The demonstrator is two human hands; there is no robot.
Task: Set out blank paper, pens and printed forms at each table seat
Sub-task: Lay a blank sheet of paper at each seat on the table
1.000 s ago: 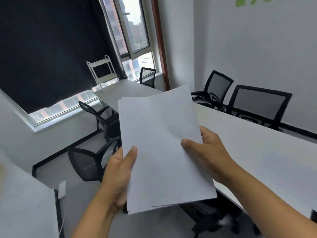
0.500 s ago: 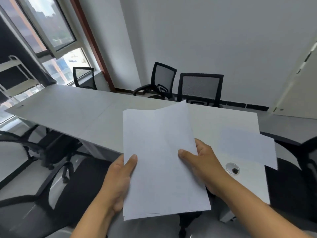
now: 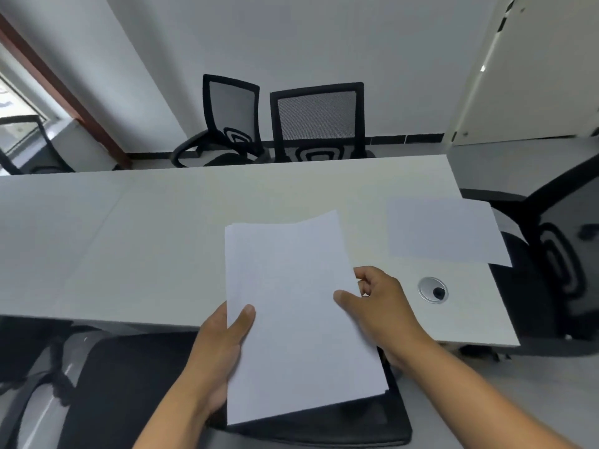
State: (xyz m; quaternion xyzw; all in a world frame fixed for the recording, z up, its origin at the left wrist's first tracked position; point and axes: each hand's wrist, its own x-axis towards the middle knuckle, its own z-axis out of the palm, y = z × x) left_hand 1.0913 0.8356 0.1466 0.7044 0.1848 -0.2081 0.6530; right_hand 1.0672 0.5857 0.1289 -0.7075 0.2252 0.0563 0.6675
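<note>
Over the near edge of the white table (image 3: 162, 241) the person held a stack of blank paper (image 3: 298, 319). The left hand (image 3: 220, 354) gripped its left edge, the thumb on top and the other fingers hidden beneath. The right hand (image 3: 379, 306) pinched the right edge with thumb above and curled fingers behind. One single sheet (image 3: 444, 231) lay at the table's right end, its corner reaching past the right edge. Near the near-right corner sat a round cable grommet (image 3: 433, 289). Two black mesh chairs (image 3: 316, 121) stood along the far edge before a pale wall. Another chair (image 3: 557, 254) stood at the right end, partly cut off. No readable writing showed on any paper. A black seat (image 3: 136, 384) below the hands was partly covered.
</note>
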